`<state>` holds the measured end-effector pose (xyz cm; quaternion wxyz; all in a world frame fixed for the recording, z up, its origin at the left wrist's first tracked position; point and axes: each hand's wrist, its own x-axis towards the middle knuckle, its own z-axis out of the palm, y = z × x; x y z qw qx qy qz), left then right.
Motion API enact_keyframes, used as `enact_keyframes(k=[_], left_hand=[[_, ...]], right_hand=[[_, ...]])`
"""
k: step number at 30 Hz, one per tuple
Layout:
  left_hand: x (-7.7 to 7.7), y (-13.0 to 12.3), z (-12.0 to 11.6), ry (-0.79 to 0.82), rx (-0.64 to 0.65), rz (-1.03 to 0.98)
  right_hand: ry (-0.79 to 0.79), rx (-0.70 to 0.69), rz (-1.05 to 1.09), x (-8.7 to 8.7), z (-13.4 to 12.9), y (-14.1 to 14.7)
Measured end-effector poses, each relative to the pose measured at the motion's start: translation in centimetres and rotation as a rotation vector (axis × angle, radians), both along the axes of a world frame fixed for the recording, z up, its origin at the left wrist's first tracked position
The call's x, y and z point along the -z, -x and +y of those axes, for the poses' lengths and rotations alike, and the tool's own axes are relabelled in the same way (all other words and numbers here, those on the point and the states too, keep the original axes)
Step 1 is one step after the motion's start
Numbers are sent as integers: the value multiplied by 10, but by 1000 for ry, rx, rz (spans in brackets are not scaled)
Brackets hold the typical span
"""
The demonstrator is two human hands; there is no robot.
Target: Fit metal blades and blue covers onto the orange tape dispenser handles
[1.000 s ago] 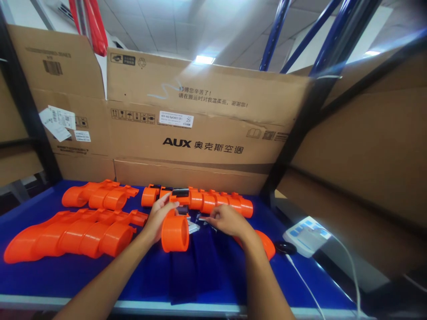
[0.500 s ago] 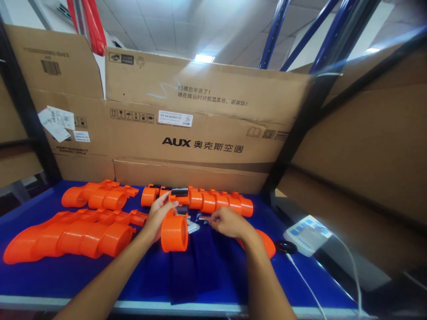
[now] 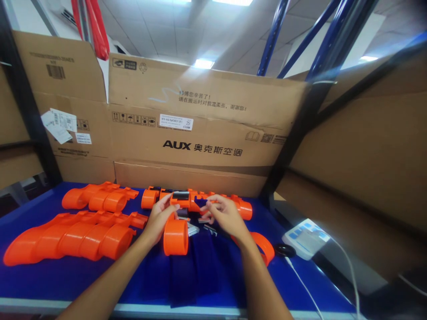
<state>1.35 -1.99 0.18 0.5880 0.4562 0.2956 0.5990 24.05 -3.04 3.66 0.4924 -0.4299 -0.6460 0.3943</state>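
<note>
Left hand (image 3: 159, 218) holding orange part (image 3: 174, 238), narrow gap, right hand (image 3: 226, 216), pale table edge (image 3: 150, 309)

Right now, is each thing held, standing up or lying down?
Left hand: closed on an orange piece.
Orange piece: held, its round end open.
Right hand: raised, fingers bent; grip unclear.
Left orange pieces: lying in two rows.
Cardboard: standing upright, creased.
White device: lying on the table; on or off, can't tell.
Black round thing: lying beside it.
</note>
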Motion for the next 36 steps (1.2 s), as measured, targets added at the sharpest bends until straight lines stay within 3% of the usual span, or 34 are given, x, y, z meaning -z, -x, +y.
enact_keyframes(k=[3,10,16,21,25,29,36], left_hand=[[3,0,1,-15,-20,16],[7,-3,5,-103,-48,91],[5,-5,0,-159,-79,111],[2,-6,-2,-162,-71,106],[2,-7,-3,-141,-68,111],[2,-7,-3,-133,-81,114],[5,-5,2,-127,-106,114]], right_hand=[[-15,-16,105,0,0,5],[-161,112,117,1,1,13],[-180,41,229,3,1,24],[-115,-44,119,5,-2,29],[-55,39,72,9,1,28],[-128,131,80,9,5,26],[-155,158,21,5,2,26]])
